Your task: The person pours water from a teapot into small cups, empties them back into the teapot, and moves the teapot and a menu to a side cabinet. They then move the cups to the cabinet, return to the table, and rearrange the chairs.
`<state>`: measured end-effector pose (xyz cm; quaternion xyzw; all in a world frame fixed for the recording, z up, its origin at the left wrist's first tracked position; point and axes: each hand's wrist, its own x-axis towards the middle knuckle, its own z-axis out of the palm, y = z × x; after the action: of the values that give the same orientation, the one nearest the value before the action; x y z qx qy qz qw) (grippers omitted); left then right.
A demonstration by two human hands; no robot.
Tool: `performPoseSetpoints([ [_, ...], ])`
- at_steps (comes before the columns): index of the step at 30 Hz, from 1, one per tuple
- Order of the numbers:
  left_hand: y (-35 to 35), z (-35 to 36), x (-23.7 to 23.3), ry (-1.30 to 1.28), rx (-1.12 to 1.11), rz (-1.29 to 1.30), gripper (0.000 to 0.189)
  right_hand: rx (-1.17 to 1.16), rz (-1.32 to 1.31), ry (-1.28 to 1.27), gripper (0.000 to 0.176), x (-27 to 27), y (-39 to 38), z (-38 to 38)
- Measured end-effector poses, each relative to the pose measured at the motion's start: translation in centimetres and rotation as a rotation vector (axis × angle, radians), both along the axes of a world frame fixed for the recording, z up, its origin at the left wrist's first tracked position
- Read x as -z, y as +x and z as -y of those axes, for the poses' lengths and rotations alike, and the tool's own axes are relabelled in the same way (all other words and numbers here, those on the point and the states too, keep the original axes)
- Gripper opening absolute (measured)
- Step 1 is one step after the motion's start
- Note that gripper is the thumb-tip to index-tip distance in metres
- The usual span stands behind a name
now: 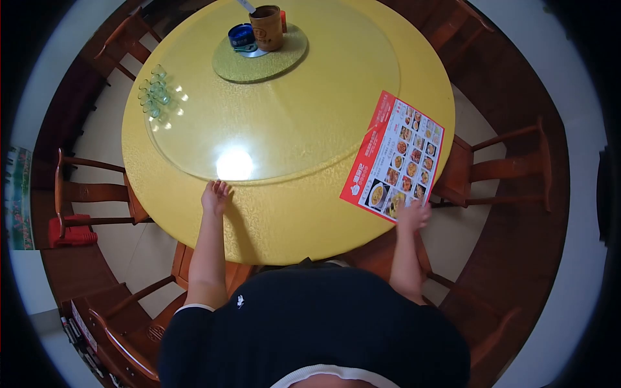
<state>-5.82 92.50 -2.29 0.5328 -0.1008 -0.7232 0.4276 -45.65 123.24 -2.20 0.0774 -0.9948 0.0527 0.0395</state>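
My left hand (pixel 217 196) is at the near edge of the clear glass turntable (pixel 310 139), palm partly turned up and fingers loosely bent and slightly apart. Nothing shows in it. On the right, my right hand (pixel 413 216) is closed at the lower corner of a red and white menu sheet (pixel 392 158) printed with food pictures; its fingertips are a little blurred. The sheet slants across the turntable's rim and the yellow tabletop (pixel 294 223).
Several small green glasses (pixel 154 92) stand at the turntable's left. Farther back, a round stand (pixel 259 70) bears a brown cup (pixel 266 29) and a blue ashtray (pixel 241 34). Wooden chairs, including one at the right (pixel 501 165) and one at the left (pixel 97 187), surround the table.
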Motion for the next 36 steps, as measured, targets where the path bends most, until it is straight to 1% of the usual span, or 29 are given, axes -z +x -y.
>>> performPoseSetpoints([
  [1, 0.1, 0.0, 0.1, 0.008, 0.003, 0.008, 0.025, 0.214, -0.071, -0.047, 0.052, -0.4, -1.2, -0.8],
  [2, 0.1, 0.2, 0.2, 0.019, 0.031, -0.002, 0.025, 0.218, -0.063, -0.041, 0.052, 1.4, -3.5, -3.0],
  [3, 0.5, 0.3, 0.0, 0.028, 0.062, -0.01, 0.025, 0.156, 0.391, -0.566, 0.041, 4.7, -6.1, -6.1],
  [4, 0.9, 0.6, 0.8, 0.022, 0.098, -0.035, 0.025, 0.064, 0.834, -1.1, 0.031, 6.7, -7.8, -8.0],
  [5, 1.0, 0.7, 1.6, 0.015, 0.099, -0.038, 0.025, 0.06, 0.831, -1.107, 0.031, 6.7, -8.2, -8.9],
  [7, 0.5, 1.8, 2.2, 0.025, 0.072, 0.035, 0.025, 0.135, 0.776, -1.195, 0.016, 5.9, -8.3, -8.8],
  [9, -0.2, 3.2, 2.0, 0.039, 0.092, 0.03, 0.025, 0.15, 0.771, -1.189, 0.014, 4.6, -7.7, -8.2],
  [11, -1.6, 4.5, 1.3, 0.064, 0.086, 0.071, 0.025, 0.196, 0.829, -1.376, 0.017, 2.5, -5.9, -7.9],
  [13, -2.2, 5.8, 1.1, 0.079, 0.101, 0.074, 0.025, 0.219, 0.866, -1.385, 0.019, 2.4, -4.8, -8.5],
  [15, -3.0, 6.8, 0.6, 0.094, 0.112, 0.074, 0.025, 0.181, 0.889, -1.457, 0.02, 1.7, -3.5, -8.5],
  [17, -3.9, 7.2, -0.4, 0.091, 0.092, 0.096, 0.024, 0.182, 0.968, -1.46, 0.019, 1.3, -2.7, -8.9],
  [18, -4.1, 7.6, 0.2, 0.094, 0.097, 0.093, 0.024, 0.255, 0.972, -1.456, 0.02, 0.9, -2.4, -8.7],
  [19, -3.9, 8.2, 2.0, 0.101, 0.104, 0.054, 0.023, 0.239, 0.996, -1.461, 0.02, 0.7, -2.3, -8.4],
  [20, -3.9, 8.5, 3.1, 0.102, 0.109, 0.014, 0.023, 0.277, 1.022, -1.424, 0.021, 0.2, -1.9, -8.0],
  [21, -4.6, 8.0, 2.7, 0.103, 0.115, 0.011, 0.023, 0.316, 1.047, -1.386, 0.023, -0.6, -1.4, -7.6],
  [24, -8.2, 5.0, -1.2, 0.115, 0.24, -0.068, 0.031, 0.332, 1.159, -1.296, 0.027, -3.2, -0.5, -6.8],
  [25, -8.1, 4.9, 0.6, 0.029, 0.336, -0.254, 0.031, 0.317, 1.228, -1.241, 0.027, -3.7, -0.5, -6.4],
  [26, -9.1, 4.1, 0.2, 0.039, 0.308, -0.23, 0.025, 0.312, 1.255, -1.201, 0.026, -4.0, -0.4, -6.2],
  [27, -10.0, 3.6, -0.5, 0.091, 0.288, -0.141, 0.023, 0.281, 1.291, -1.19, 0.026, -4.5, -0.6, -6.1],
  [28, -10.8, 2.9, -1.6, 0.129, 0.249, -0.135, 0.023, 0.323, 1.35, -1.177, 0.027, -5.2, -0.6, -6.2],
  [29, -11.3, 2.3, -3.4, 0.147, 0.206, -0.049, 0.024, 0.367, 1.403, -1.16, 0.028, -5.2, -0.7, -6.2],
  [30, -11.2, 2.5, -3.4, 0.138, 0.194, -0.029, 0.022, 0.342, 1.426, -1.144, 0.028, -4.8, -0.8, -6.1],
  [32, -9.8, 3.5, -3.5, 0.129, 0.119, 0.0, 0.022, 0.444, 1.247, -1.174, 0.031, -4.9, -0.8, -5.9],
  [33, -9.4, 4.0, -3.5, 0.108, 0.075, 0.031, 0.021, 0.431, 1.258, -1.161, 0.031, -5.0, -1.1, -5.6],
  [34, -9.1, 3.7, -4.3, 0.091, 0.062, 0.024, 0.02, 0.448, 1.216, -1.214, 0.032, -4.1, -1.5, -6.0],
  [36, -8.2, 4.3, -3.8, 0.108, 0.049, 0.028, 0.02, 0.489, 1.156, -1.254, 0.032, -3.2, -2.7, -6.3],
])
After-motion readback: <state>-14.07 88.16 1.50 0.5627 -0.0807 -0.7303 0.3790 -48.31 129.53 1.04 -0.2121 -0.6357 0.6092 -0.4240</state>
